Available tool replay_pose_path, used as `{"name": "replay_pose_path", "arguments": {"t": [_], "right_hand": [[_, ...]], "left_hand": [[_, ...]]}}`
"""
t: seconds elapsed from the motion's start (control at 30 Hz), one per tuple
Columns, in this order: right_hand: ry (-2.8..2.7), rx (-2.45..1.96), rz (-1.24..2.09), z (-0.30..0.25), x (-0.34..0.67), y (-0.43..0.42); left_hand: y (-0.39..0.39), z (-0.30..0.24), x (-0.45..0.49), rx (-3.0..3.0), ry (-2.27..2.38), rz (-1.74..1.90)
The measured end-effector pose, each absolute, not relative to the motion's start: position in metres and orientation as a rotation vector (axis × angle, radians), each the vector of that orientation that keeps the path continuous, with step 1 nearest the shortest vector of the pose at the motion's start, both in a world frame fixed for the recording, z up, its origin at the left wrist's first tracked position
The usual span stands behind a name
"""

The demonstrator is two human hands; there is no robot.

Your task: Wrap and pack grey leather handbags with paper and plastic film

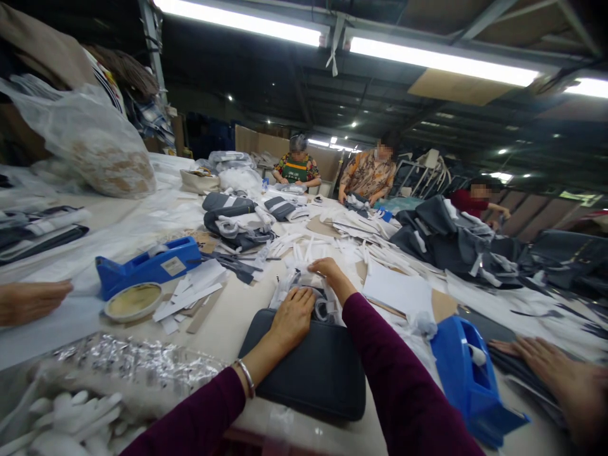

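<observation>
A dark grey bag (308, 380) lies flat on the table in front of me. My left hand (293, 315) rests across its far edge, fingers laid beside the wrapped strap or handle. Clear plastic and pale wrapping cover this strap (323, 308), which curls beyond the bag. My right hand (329, 272) reaches over the wrapped part with bent fingers, closed at its far end; the exact thing pinched is partly hidden.
Blue tape dispensers (149, 263) (468, 380) stand on both sides. Scissors (232, 266), paper strips (192, 294) and a round dish (133, 301) lie left. Co-workers' hands (35, 301) (555, 373) show at both edges. Wrapped bags (232, 218) and several people are farther back.
</observation>
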State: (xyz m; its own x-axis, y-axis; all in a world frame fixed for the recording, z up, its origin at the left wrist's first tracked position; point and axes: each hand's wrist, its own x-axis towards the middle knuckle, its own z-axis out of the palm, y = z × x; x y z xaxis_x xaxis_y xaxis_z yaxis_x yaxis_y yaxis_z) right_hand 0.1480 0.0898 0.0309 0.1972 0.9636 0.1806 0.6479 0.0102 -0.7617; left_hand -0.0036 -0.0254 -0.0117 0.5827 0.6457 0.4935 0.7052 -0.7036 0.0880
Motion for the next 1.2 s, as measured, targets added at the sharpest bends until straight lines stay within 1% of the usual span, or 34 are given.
{"name": "replay_pose_path", "arguments": {"t": [0.1,0.37,0.63,0.7,0.9,1.1,1.2], "right_hand": [[-1.464,-1.744,0.581,0.025,0.153,0.087],[-1.287,-1.766,0.399,0.024,0.172,0.057],[-1.397,-1.681,0.310,0.039,0.159,0.038],[-1.495,-1.616,0.254,0.042,0.155,0.026],[-1.911,-1.232,-0.167,0.052,0.146,-0.031],[-2.126,-0.913,-0.346,0.069,0.138,-0.092],[-2.267,-0.802,-0.358,0.071,0.130,-0.119]], "left_hand": [[-0.026,-0.012,-0.004,-2.687,-1.141,-0.770],[-0.028,-0.012,-0.003,-2.672,-1.141,-0.815],[-0.026,-0.013,-0.004,-2.692,-1.144,-0.808],[-0.026,-0.013,-0.004,-2.704,-1.149,-0.821],[-0.025,-0.014,-0.004,-2.716,-1.248,-0.981],[-0.023,-0.020,-0.006,-2.708,-1.402,-1.379],[-0.021,-0.019,-0.007,-2.735,-1.387,-1.436]]}}
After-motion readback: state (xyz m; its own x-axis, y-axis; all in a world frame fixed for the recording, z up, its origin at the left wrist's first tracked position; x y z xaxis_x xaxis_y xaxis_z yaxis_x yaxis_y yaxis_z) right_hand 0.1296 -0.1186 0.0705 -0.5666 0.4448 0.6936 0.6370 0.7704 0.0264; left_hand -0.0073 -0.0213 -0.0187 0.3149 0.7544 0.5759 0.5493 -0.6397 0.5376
